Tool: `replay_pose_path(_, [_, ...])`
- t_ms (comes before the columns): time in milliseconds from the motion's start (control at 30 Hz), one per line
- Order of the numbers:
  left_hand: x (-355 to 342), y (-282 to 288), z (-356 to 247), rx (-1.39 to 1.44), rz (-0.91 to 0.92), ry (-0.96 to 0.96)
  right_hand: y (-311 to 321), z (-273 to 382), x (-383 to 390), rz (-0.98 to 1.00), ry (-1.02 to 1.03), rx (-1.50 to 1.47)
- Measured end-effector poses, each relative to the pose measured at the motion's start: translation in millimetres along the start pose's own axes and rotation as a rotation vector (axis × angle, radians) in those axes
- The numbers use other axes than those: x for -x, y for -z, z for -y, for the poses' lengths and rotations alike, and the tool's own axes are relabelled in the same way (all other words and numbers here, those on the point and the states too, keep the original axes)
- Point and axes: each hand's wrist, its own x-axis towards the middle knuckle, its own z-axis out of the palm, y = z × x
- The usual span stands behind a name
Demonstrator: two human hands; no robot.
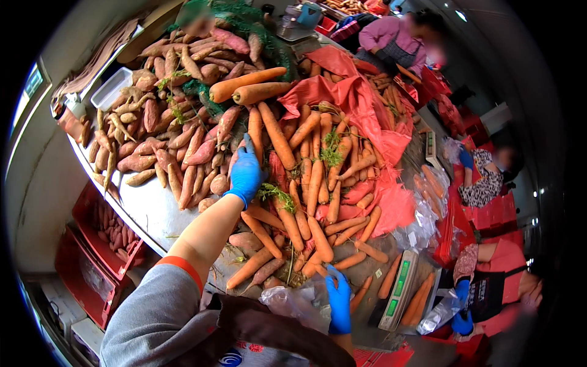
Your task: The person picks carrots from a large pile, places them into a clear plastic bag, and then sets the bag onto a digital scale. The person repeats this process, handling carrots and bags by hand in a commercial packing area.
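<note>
My left hand (246, 172), in a blue glove, reaches out over the heap and rests on a long carrot (255, 136) at the seam between the carrots (315, 183) and the sweet potatoes (174, 144). My right hand (339, 303), also gloved in blue, stays near my body and grips the rim of a clear plastic bag (296, 301). The carrots lie on red mesh sacking (391, 205) spread over the table.
A digital scale (398, 292) sits right of my right hand with carrots around it. Red crates (101, 235) stand on the floor at left. Three other people work at the far end and along the right side. A white tray (110, 88) lies at the far left.
</note>
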Motion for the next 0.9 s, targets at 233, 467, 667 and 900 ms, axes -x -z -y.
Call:
replay_pose_path(233, [-20, 3, 13, 1.150, 0.424, 0.201, 10, -21, 3, -0.109, 0.149, -0.126])
replay_pose_path(467, [-32, 22, 47, 1.751, 0.684, 0.445, 24, -7, 17, -0.189, 0.118, -0.083])
replay_pose_path(667, [32, -15, -33, 1.781, 1.055, 0.343, 23, -3, 28, -0.326, 0.189, -0.197])
replay_pose_path(900, [166, 59, -167, 1.487, 1.532, 0.150, 0, 66, 25, -0.133, 0.407, -0.521])
